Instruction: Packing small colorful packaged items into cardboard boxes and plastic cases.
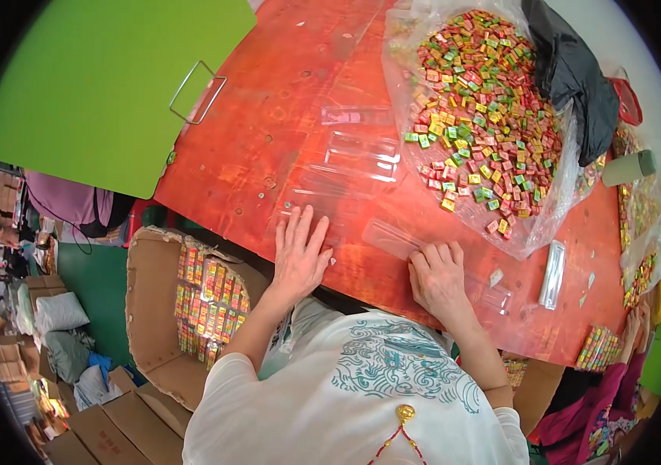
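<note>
My left hand (299, 252) lies near the table's front edge with its fingers outstretched, over what looks like a clear plastic piece that is hard to make out. To its right, my right hand (439, 279) has its fingers bent together at the end of a narrow clear plastic tray (389, 237). More clear trays (361, 156) lie on the red table (268, 116) beyond my hands. A big heap of small wrapped sweets (489, 116) in red, yellow and green spreads over a clear plastic bag at the far right.
A shiny clear pack (552, 275) lies right of my hands. Bundled sweets (597, 347) sit at the right edge, near another person's arm (637, 329). An open cardboard box (152, 310) with packed sweets stands below left. A green board (106, 85) borders the table.
</note>
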`<state>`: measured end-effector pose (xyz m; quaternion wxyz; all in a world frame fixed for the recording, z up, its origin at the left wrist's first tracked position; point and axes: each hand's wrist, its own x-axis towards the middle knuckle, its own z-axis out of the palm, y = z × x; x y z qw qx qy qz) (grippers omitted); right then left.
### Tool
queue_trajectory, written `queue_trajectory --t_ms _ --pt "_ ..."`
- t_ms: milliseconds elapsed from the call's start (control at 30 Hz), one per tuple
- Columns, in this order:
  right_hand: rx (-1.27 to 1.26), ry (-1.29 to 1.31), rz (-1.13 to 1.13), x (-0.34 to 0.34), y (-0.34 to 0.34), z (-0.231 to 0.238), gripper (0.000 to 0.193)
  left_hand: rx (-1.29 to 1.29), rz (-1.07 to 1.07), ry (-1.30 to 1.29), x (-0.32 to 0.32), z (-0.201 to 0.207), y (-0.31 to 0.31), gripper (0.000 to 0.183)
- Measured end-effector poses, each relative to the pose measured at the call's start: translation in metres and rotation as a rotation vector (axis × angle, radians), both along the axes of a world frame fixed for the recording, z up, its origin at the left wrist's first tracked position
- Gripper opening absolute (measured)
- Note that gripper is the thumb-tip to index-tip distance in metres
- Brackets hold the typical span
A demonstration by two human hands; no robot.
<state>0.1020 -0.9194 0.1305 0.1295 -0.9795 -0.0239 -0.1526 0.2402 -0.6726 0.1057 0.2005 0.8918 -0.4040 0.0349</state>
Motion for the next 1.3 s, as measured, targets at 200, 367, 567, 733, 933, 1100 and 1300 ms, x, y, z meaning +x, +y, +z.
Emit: queue_trajectory --t_ms 200,367,567,733,933,1100,1300 --pt "0.016 -0.001 0.010 0.001 0.006 -0.001 0.017 0.043 -0.087 0.026 0.002 -0.002 0.004 0.059" --pt "0.050 -0.008 0.013 0.000 0.008 0.002 0.021 0.040 -0.101 -0.005 0.009 0.005 0.000 0.060" --pt "0.081 -0.035 -0.020 0.001 0.010 0.007 0.030 0.114 -0.088 0.005 0.035 0.013 -0.024 0.066" --pt "0.093 -0.056 -0.069 0.000 0.004 0.007 0.033 0.152 -0.156 -0.018 0.060 0.015 -0.048 0.070" --pt "0.093 -0.057 -0.089 -0.003 -0.001 0.007 0.030 0.143 -0.198 0.018 0.087 0.022 -0.096 0.072" --pt "0.103 -0.042 -0.113 -0.011 0.001 0.003 0.029 0.139 -0.022 0.028 0.121 0.001 -0.136 0.070" --pt "0.112 -0.034 -0.163 -0.018 -0.004 0.001 0.027 0.250 -0.004 -0.046 0.135 -0.009 -0.163 0.068"
